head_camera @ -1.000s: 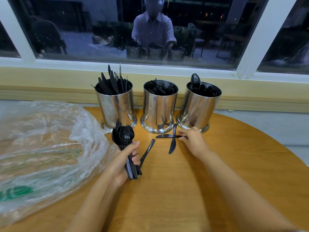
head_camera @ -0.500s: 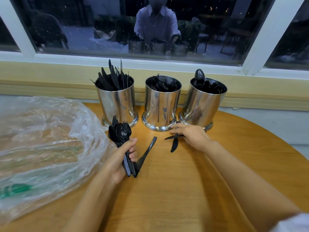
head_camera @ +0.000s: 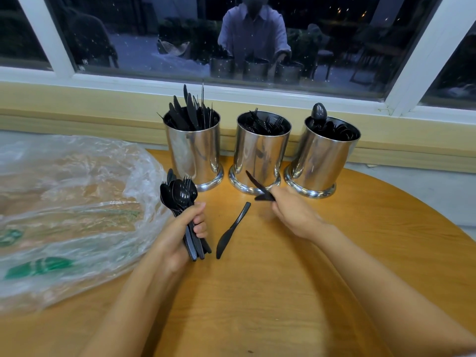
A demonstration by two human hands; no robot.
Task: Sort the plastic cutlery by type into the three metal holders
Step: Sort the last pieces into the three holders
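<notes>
1. Table (head_camera: 270,300): round, wood-topped, set against a wall under a window (head_camera: 144,34).
2. Left holder (head_camera: 193,153): polished metal cylinder, upright at the far edge of the table. It was filled with black knives standing blade-up well above the rim.
3. Middle holder (head_camera: 260,153): same pattern, just beside the left one. It held black forks, tines up, near rim level.
4. Right holder (head_camera: 322,158): same pattern, tilted in this wide-angle view. It held black spoons, one bowl rising above the rest.
5. Left hand (head_camera: 177,235): fingers curled tightly round a bundle (head_camera: 180,197) of black spoons and forks. It gripped the handles, with the heads pointed toward the left holder and stopped just short of its base.
6. Right hand (head_camera: 293,215): closed on the held knives (head_camera: 257,185), apparently two, crossed. They were raised off the table in front of the middle holder, the longer one slanting up and left.
7. Loose knife (head_camera: 226,239): lay flat on the table between the two hands, blade toward the person, touching neither hand.
8. Bag (head_camera: 77,191): clear crumpled plastic with green print, spread over the left side of the table beside the left hand.
</notes>
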